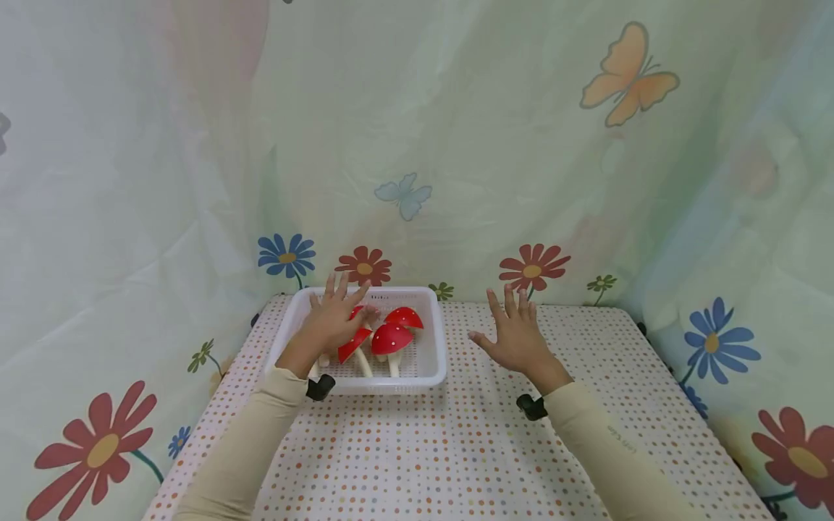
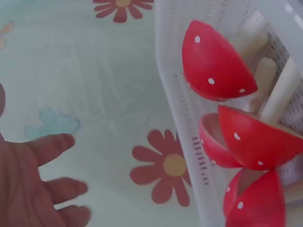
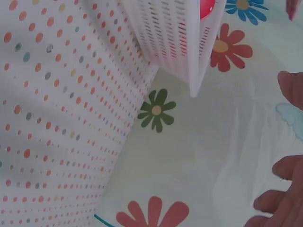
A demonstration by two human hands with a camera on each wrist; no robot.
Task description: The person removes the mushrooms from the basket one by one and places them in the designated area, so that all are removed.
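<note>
Several toy mushrooms [image 1: 392,339] with red, white-dotted caps and pale stems lie in a white plastic basket [image 1: 438,362]. My left hand [image 1: 331,322] is spread above the left part of the basket, its fingers straight and holding nothing. In the left wrist view, the fingers of that hand [image 2: 33,184] stand apart from the red caps [image 2: 218,61]. To the right of the basket, my right hand [image 1: 517,340] hovers over the table with fingers spread and nothing in it. The right wrist view shows part of this hand [image 3: 289,194] and the basket's slotted side [image 3: 165,33].
A dotted cloth covers the table [image 1: 404,449]. Behind and at both sides hangs a curtain [image 1: 482,145] printed with flowers and butterflies. Dark wrist cameras [image 1: 533,407] are strapped to both wrists.
</note>
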